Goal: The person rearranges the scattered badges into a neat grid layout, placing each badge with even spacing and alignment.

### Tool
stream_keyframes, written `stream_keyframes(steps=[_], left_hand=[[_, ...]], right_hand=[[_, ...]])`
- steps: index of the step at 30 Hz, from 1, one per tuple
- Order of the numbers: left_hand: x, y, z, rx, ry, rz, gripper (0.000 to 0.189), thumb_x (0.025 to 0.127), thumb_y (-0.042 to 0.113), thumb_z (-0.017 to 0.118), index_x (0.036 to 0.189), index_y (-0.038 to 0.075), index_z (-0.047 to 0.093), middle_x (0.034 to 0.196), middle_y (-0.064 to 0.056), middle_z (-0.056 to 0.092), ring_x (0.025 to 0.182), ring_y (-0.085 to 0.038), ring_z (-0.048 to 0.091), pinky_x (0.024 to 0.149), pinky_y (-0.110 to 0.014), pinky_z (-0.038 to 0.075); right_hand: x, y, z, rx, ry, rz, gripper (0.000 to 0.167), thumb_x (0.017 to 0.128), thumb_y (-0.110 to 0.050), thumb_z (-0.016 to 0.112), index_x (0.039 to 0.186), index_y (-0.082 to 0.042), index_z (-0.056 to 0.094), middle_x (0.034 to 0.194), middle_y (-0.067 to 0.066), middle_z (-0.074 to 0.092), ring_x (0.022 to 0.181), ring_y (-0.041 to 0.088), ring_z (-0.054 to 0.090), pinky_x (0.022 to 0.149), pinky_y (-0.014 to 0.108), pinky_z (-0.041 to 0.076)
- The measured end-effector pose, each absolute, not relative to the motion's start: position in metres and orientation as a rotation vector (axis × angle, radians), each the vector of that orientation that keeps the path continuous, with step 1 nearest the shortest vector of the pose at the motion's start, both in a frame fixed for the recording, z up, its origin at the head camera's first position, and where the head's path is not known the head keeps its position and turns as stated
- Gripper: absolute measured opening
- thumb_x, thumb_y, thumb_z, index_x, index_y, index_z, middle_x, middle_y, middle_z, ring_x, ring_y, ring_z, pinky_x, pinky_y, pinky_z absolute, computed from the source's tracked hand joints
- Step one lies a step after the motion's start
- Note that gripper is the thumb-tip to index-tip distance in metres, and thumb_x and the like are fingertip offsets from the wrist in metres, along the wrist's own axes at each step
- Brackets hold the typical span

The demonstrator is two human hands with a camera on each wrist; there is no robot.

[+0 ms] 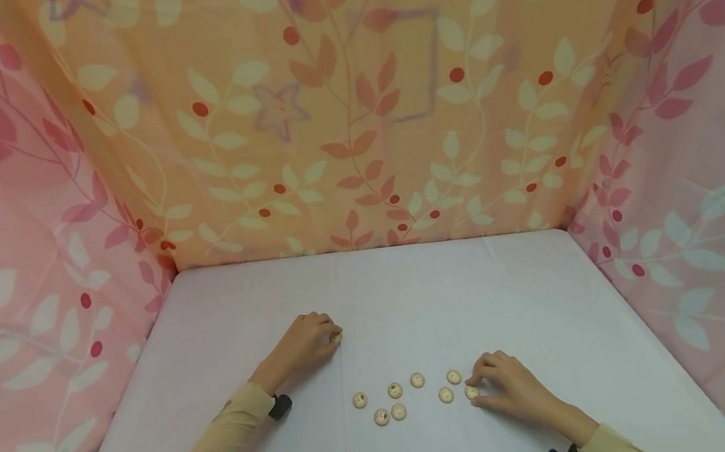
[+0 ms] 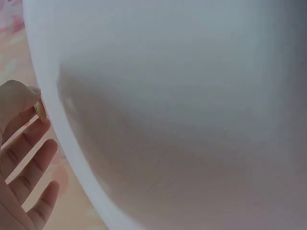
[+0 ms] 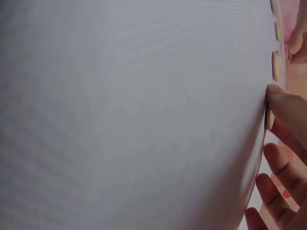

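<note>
My left hand [image 1: 308, 340] pinches a small round wooden disc [image 2: 40, 110] between thumb and forefinger. In the left wrist view that disc is edge-on, and the other fingers are spread loosely. My right hand [image 1: 511, 386] has thumb and forefinger at the edges of another pale wooden disc [image 1: 472, 392] lying on the white table. The right wrist view gives this disc [image 3: 270, 120] edge-on, partly hidden by the thumb. Close to its left lie two similar discs, an upper one [image 1: 453, 377] and a lower one [image 1: 445, 395]. Dark marks show on the discs, too small to read.
Farther left on the white table [image 1: 377, 291] lie several more discs, among them a leftmost one [image 1: 359, 400] and a top one [image 1: 417, 380]. Leaf-patterned curtains [image 1: 349, 108] enclose the table at the back and both sides. A black strap device [image 1: 280, 407] sits on each wrist.
</note>
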State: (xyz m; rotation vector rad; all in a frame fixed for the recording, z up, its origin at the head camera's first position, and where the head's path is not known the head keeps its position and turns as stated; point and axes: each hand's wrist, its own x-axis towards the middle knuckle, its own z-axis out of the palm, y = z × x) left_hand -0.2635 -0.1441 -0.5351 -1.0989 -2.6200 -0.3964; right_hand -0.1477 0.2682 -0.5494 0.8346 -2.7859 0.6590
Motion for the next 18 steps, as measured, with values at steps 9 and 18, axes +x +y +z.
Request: stream_keyframes(steps=[9, 18], left_hand=[[-0.279, -0.140, -0.540, -1.012, -2.647, -0.393, 0.015, 0.081, 0.020, 0.069, 0.095, 0.016, 0.073, 0.088, 0.003, 0.066, 0.080, -0.016, 0.058, 0.074, -0.040, 0.047], [-0.288, -0.138, -0.538, -0.966, -2.662, -0.393, 0.015, 0.083, 0.019, 0.066, 0.096, 0.015, 0.074, 0.089, 0.001, 0.066, 0.080, -0.019, 0.059, 0.074, -0.042, 0.048]], right_hand=[[-0.147, 0.268, -0.549, 0.824, -2.809, 0.661, 0.023, 0.070, -0.038, 0.077, 0.090, -0.032, 0.066, 0.096, -0.021, 0.053, 0.087, 0.000, 0.044, 0.071, 0.028, 0.038], [-0.147, 0.267, -0.548, 0.797, -2.837, 0.644, 0.023, 0.070, -0.039, 0.077, 0.090, -0.033, 0.067, 0.096, -0.022, 0.052, 0.087, 0.000, 0.044, 0.072, 0.028, 0.038]])
